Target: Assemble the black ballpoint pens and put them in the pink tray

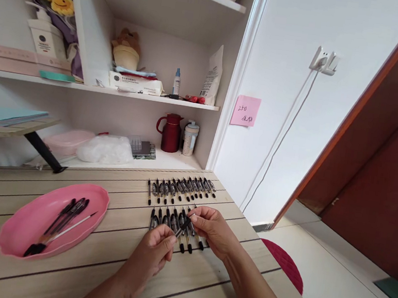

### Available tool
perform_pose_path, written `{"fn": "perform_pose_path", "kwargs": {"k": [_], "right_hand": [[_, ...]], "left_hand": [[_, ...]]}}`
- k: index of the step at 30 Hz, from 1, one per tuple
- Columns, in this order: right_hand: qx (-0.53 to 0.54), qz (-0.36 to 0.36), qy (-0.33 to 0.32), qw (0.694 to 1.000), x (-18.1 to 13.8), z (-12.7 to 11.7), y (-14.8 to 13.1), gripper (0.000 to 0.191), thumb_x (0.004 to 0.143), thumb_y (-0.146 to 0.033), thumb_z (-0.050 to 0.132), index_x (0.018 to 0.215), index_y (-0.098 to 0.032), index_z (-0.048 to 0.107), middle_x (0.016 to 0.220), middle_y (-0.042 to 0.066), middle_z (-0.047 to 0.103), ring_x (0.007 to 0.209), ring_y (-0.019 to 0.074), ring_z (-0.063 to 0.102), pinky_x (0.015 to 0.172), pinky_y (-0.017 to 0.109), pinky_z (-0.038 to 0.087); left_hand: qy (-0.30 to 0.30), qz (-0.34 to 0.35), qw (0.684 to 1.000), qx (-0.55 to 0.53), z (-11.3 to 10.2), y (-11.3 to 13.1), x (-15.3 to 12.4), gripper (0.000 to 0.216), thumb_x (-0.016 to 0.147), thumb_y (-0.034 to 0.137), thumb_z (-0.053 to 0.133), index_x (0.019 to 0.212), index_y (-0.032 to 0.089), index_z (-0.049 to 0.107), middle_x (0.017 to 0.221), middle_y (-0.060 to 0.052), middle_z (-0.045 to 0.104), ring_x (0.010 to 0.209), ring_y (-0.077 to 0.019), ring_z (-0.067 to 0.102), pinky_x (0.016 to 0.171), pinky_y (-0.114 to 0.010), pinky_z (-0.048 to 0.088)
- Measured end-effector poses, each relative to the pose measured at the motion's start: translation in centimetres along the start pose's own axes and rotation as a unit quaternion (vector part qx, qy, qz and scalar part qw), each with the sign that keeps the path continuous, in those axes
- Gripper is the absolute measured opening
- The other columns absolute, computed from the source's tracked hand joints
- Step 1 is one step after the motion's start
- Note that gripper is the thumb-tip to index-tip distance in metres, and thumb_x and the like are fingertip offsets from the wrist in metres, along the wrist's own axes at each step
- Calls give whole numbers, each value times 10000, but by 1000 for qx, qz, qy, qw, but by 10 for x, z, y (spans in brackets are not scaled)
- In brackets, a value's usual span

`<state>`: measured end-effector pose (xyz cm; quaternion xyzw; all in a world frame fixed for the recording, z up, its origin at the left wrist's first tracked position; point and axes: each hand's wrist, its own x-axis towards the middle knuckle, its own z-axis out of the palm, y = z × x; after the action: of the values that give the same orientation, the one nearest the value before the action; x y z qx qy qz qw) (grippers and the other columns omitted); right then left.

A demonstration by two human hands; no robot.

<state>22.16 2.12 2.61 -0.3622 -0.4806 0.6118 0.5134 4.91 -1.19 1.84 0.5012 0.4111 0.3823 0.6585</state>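
My left hand (153, 252) and my right hand (211, 229) meet over the wooden table (102, 273), both pinched on one black pen (184, 224) held between them. Under the hands lies a row of several black pens (170, 223), side by side. A second row of several pens (181, 188) lies farther back. To the left, a pink oval tray (19, 233) holds a few black pens and a thin white refill (71, 224).
Behind the table, shelves carry a red jug (169, 133), a white cup (190, 138), a plastic bag (105, 149) and a pink box (66, 141). A pink sticky note (245, 110) hangs on the wall. A red cushion (284, 263) sits below the table's right edge.
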Motion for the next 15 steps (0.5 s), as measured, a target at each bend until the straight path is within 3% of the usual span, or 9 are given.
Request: {"fn": "perform_pose_path", "kwargs": {"k": [4, 8, 10, 13, 15], "right_hand": [[-31, -21, 11, 999, -2, 4, 1, 270, 622, -369, 704, 610, -154, 541, 477, -53, 467, 413, 42, 334, 408, 193, 202], [2, -23, -19, 1000, -5, 7, -3, 314, 662, -405, 660, 872, -180, 598, 747, 6, 578, 523, 69, 456, 441, 195, 260], [10, -23, 0, 1000, -5, 6, -4, 318, 646, -376, 680, 880, -174, 605, 688, -5, 557, 512, 66, 435, 443, 193, 258], [-6, -35, 24, 999, -3, 6, -2, 244, 610, -338, 714, 710, -158, 584, 503, -54, 447, 449, 53, 352, 436, 191, 236], [-12, -39, 20, 999, -3, 6, -2, 258, 612, -365, 707, 683, -165, 560, 517, -50, 463, 442, 53, 344, 433, 194, 235]], "left_hand": [[57, 50, 996, 41, 0, -6, 5, 175, 715, 308, 556, 649, 177, 460, 483, 69, 442, 361, -25, 245, 377, -169, 149], [55, 66, 995, 41, -3, -10, 10, 158, 730, 305, 538, 662, 175, 479, 477, 66, 453, 364, -29, 246, 389, -172, 168], [52, 63, 996, 38, -5, -11, 10, 154, 736, 305, 533, 671, 175, 480, 475, 68, 453, 357, -27, 235, 390, -173, 163], [45, 57, 997, 33, -5, -11, 9, 164, 734, 314, 540, 675, 173, 482, 479, 66, 455, 362, -28, 236, 391, -172, 156], [37, 53, 998, 28, -5, -11, 9, 176, 724, 324, 552, 670, 173, 480, 483, 65, 457, 367, -30, 242, 392, -171, 155]]}}
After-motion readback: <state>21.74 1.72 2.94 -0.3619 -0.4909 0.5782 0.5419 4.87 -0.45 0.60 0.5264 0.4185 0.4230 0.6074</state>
